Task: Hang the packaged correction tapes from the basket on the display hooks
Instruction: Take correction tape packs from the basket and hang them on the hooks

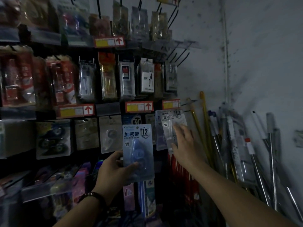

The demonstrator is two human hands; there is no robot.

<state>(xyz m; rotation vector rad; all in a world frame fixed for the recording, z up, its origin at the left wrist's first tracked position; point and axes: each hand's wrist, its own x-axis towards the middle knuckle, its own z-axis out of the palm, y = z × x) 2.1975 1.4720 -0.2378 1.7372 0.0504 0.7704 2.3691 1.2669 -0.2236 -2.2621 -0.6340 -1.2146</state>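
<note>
As left hand (114, 166) pinches blue carded correction tape (138, 145):
right hand (183, 145), fingers (178, 131) spread, touches clear hung packs (164, 118), two o'clock; thread hole squarely.

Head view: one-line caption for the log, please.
Left hand holds a blue correction tape pack; right hand touches the hanging packs beside it.

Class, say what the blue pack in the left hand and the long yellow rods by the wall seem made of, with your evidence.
Blue pack, pinched by the left hand: matt printed card behind a clear glossy plastic blister, going by the sheen over the teardrop bulge. Yellow rods: smooth, slightly shiny, perhaps painted metal or plastic; the dim light leaves it open.
</note>
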